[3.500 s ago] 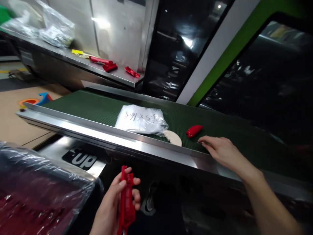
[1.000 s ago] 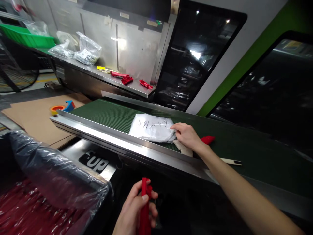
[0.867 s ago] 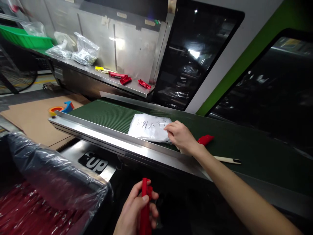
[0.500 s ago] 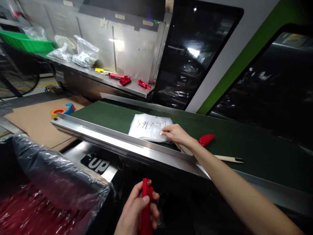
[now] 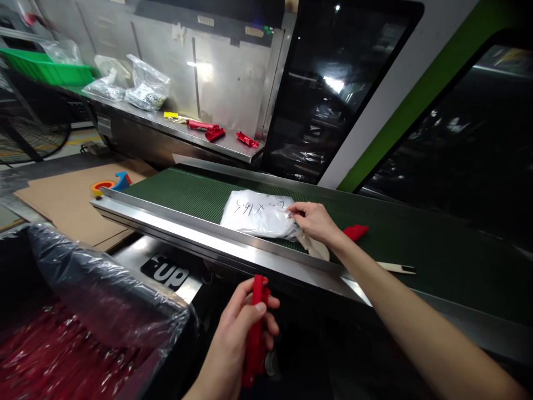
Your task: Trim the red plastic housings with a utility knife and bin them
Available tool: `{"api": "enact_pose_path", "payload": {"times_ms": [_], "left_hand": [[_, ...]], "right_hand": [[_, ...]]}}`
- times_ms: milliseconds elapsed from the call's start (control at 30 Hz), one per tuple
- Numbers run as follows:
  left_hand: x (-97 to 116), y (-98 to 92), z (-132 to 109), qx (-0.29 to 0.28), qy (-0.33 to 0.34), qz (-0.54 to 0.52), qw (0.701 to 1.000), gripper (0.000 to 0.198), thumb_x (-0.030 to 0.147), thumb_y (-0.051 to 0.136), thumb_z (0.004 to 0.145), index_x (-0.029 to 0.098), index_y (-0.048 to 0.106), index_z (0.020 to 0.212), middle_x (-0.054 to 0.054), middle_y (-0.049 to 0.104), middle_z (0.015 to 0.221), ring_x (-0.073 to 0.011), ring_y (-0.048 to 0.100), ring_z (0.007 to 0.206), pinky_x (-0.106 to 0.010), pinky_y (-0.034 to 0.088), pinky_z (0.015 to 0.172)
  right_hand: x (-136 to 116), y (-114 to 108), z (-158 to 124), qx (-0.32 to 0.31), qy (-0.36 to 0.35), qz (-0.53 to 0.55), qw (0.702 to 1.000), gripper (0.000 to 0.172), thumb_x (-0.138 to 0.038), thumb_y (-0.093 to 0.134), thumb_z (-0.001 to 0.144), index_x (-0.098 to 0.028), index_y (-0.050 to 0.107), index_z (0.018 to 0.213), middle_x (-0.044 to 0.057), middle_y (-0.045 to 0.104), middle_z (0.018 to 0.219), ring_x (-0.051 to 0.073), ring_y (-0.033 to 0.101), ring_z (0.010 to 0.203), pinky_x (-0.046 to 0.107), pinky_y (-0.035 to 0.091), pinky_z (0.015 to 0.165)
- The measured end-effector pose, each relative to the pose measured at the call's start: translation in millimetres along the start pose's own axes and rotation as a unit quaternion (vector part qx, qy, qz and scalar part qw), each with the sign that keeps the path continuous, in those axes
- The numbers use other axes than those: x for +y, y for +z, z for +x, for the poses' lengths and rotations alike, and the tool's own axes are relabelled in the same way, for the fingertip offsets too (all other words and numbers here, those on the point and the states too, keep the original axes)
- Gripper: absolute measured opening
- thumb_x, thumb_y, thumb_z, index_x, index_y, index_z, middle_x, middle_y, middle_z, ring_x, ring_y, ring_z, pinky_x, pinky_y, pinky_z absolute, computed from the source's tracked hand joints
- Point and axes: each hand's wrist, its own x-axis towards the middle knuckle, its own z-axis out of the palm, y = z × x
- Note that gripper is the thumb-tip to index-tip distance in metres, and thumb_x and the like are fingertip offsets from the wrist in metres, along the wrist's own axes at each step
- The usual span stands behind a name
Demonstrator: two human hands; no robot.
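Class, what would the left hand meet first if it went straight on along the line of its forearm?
The left hand, red part in its grip, would probably meet the metal rail first, though depth is unclear.

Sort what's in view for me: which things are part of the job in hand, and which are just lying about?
Likely in use:
Red piece, in the left hand
White packet, right hand at its edge
Green belt under the packet
Lined bin with red contents, possibly

Likely just lying about:
Tape dispenser
Cardboard
Green tray
Yellow tag
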Motion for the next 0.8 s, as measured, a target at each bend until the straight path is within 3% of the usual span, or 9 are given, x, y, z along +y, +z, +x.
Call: {"api": "enact_pose_path", "payload": {"times_ms": [133,267,367,467,600,800], "left_hand": [[24,8.2,15,-0.015,0.062,0.044,0.997,0.033,0.029,0.056,0.084,0.017,0.053,0.115,-0.008,0.064,0.099,-0.0102,0.056,0.063,-0.021,0.044,0.055],[54,24.2,51,-0.051,0.089,0.037,0.994,0.035,0.025,0.059,0.082,0.017,0.053,0.116,-0.009,0.064,0.104,-0.0123,0.061,0.066,-0.019,0.042,0.049],[74,37.8,91,-0.083,0.072,0.023,0.994,0.031,0.023,0.055,0.084,0.017,0.052,0.115,-0.008,0.064,0.101,-0.0159,0.065,0.073,-0.021,0.045,0.051],[83,46.4,128,-0.072,0.019,0.027,0.997,0.022,0.026,0.055,0.089,0.013,0.055,0.107,-0.006,0.062,0.089,-0.0128,0.061,0.066,-0.023,0.048,0.053],[80,49.7,156,-0.011,-0.027,0.038,0.999,0.023,0.034,0.056,0.093,0.011,0.057,0.100,-0.002,0.057,0.081,-0.0092,0.054,0.061,-0.023,0.049,0.054],[77,51.7,162,0.007,-0.046,0.031,0.998,0.025,0.035,0.056,0.094,0.012,0.059,0.102,-0.002,0.059,0.084,-0.0097,0.055,0.064,-0.023,0.050,0.056]], "right_hand": [[3,0,1,0.017,0.008,0.021,1.000,0.023,-0.035,0.058,0.096,-0.014,0.066,0.103,0.004,0.067,0.100,0.018,0.064,0.093,0.039,0.051,0.088],[2,1,0,-0.011,0.011,0.031,0.999,0.024,-0.037,0.060,0.094,-0.014,0.067,0.096,0.003,0.067,0.095,0.017,0.064,0.088,0.038,0.052,0.085],[-2,5,3,-0.039,0.011,0.040,0.998,0.025,-0.038,0.060,0.094,-0.013,0.067,0.096,0.002,0.067,0.091,0.017,0.065,0.086,0.037,0.053,0.083],[-4,8,7,-0.052,0.012,0.051,0.997,0.022,-0.035,0.059,0.095,-0.015,0.067,0.098,0.004,0.068,0.097,0.017,0.064,0.090,0.038,0.052,0.086],[-3,4,10,0.001,0.045,0.060,0.997,0.023,-0.036,0.060,0.094,-0.014,0.067,0.096,0.004,0.067,0.097,0.018,0.064,0.092,0.039,0.052,0.087],[5,-11,-6,0.118,0.063,0.124,0.983,0.026,-0.037,0.058,0.095,-0.014,0.065,0.102,0.003,0.066,0.091,0.014,0.063,0.079,0.033,0.054,0.075]]}}
